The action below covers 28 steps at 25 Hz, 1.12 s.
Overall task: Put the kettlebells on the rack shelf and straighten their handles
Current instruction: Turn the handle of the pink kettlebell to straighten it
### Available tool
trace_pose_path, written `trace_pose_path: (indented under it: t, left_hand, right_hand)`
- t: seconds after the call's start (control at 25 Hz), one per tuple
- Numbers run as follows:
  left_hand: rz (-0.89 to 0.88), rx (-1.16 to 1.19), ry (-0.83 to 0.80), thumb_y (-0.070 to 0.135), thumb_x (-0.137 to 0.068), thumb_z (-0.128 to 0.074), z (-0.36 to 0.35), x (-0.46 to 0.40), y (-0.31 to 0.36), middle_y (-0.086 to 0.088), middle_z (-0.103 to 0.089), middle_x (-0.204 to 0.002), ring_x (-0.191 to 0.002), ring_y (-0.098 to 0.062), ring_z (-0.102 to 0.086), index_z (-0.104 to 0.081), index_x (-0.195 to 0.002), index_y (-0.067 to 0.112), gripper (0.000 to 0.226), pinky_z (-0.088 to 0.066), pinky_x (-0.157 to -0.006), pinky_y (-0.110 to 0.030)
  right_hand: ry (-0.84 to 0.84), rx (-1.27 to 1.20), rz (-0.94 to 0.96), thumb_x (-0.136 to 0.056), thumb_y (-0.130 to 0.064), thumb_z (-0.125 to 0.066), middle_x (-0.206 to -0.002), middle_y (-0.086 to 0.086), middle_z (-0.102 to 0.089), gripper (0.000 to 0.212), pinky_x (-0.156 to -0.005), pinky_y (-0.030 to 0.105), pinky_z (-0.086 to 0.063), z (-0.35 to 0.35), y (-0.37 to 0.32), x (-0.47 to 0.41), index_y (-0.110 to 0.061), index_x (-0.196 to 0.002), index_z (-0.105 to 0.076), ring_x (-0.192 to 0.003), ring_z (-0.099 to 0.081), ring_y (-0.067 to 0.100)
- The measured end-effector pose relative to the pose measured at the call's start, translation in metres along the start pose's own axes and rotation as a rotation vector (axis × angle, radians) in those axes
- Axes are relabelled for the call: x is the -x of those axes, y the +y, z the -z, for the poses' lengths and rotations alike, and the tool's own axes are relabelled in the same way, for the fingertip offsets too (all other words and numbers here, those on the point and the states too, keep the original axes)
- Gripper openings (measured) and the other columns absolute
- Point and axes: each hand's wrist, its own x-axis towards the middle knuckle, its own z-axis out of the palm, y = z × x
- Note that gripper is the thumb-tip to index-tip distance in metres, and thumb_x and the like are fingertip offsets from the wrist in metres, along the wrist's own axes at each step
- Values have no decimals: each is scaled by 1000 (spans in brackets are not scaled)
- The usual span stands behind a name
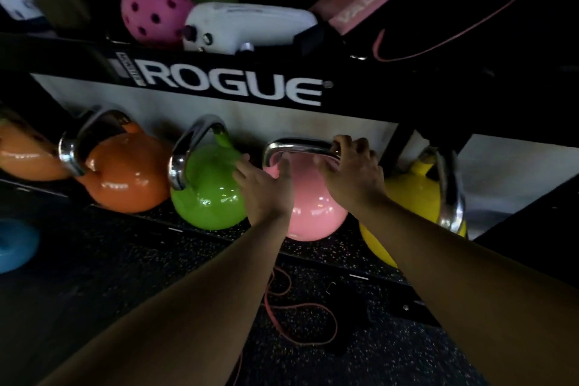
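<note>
Pink kettlebell [313, 210] sits on the rack shelf [329, 252] at its front edge, chrome handle [297, 145] upright and broadside to the camera. Right hand [352, 171] is wrapped around the handle's right corner, fingers curled closed on it. Left hand [266, 189] lies flat and open on the bell's left shoulder, fingers spread, not gripping.

Green kettlebell [206, 191] just beside on the left, nearly touching the pink one; its handle turned edge-on. Orange kettlebell [125, 172] further left, handle also skewed; another orange bell [25, 157] at the shelf's left end, partly cut off. Yellow kettlebell [416, 197] right of pink, near the shelf's right end, handle turned sideways. Gaps between bells tight; little headroom under the upper beam [232, 88].

Beam reads "ROGUE" in white. Upper shelf holds a pink dotted ball [153, 9], a white bottle [250, 25] and a pink strap [369, 3] marked "VALEO".

Speckled rubber floor [125, 260] in front is open; a red cord [297, 316] lies there, blue object [15, 244] at left.
</note>
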Motion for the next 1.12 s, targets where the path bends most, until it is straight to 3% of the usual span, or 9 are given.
trace_pose_path:
  t: [0.12,0.24,0.44,0.6,0.76,0.88,0.96,1.0,1.12]
  left_hand:
    - [49,-3,-156,66,-85,-58,-1,-9,2,-19,-32,-153,-132,-40,-44,-20,-153,6,98,-43,-104,-47]
    - [56,22,-224,66,-85,-58,-10,-10,13,-23,-34,-149,-127,-43,-49,-23,-151,3,98,-46,-102,-49]
    - [69,128,-295,59,-91,-55,-18,-31,17,-21,-29,-158,-141,-38,-35,-15,-156,5,93,-33,-114,-45]
    - [4,306,-364,61,-85,-61,-14,-34,1,-2,-60,-135,-123,-23,-57,-33,-147,25,77,-44,-106,-45]
    - [4,370,-391,53,-87,-63,-19,-40,1,-1,-63,-129,-118,-22,-58,-42,-141,27,64,-43,-106,-46]
    - [-30,360,-597,51,-92,-58,-17,-59,3,6,-58,-132,-120,-14,-54,-37,-150,30,65,-41,-100,-30]
    - [-63,329,-644,51,-98,-49,-22,-55,6,18,-56,-120,-107,1,-51,-30,-153,33,61,-39,-86,-13]
    - [-68,322,-633,55,-99,-44,-25,-51,6,17,-56,-124,-109,2,-50,-27,-154,33,62,-38,-89,-12]
    - [-71,298,-599,71,-88,-33,-35,-45,4,-6,-43,-153,-134,-25,-46,-18,-156,38,77,-36,-112,-44]
  right_hand:
    - [-53,3,-59,-92,-65,-41,-129,16,-49,58,-94,47,-40,-12,-9,-10,-22,-131,-41,-118,-47,38]
    - [-67,11,-34,-94,-61,-39,-126,21,-49,59,-93,49,-44,-12,-10,-14,-15,-130,-40,-116,-49,42]
    - [107,-99,-155,-94,-54,-48,-121,22,-54,53,-90,50,-46,-25,-24,5,-11,-124,-47,-113,-48,42]
    - [64,-410,-173,-89,-56,-56,-103,-9,-63,36,-79,31,-47,-23,-10,11,-28,-113,-56,-102,-58,20]
    - [60,-703,-242,-91,-55,-51,-94,-34,-61,29,-76,21,-45,-31,-18,20,-45,-117,-59,-101,-59,6]
    - [108,-750,-264,-93,-53,-41,-104,-17,-67,33,-80,29,-47,-40,-26,30,-42,-120,-57,-99,-61,9]
    - [110,-791,-281,-98,-48,-38,-104,-12,-67,29,-80,29,-49,-37,-21,26,-39,-117,-58,-98,-62,5]
    - [95,-836,-281,-101,-44,-36,-107,-12,-67,29,-83,26,-50,-35,-18,22,-38,-118,-58,-100,-62,3]
    - [113,-966,-296,-105,-37,-32,-90,-25,-65,28,-62,2,-45,-37,-24,20,-40,-110,-60,-79,-59,-19]
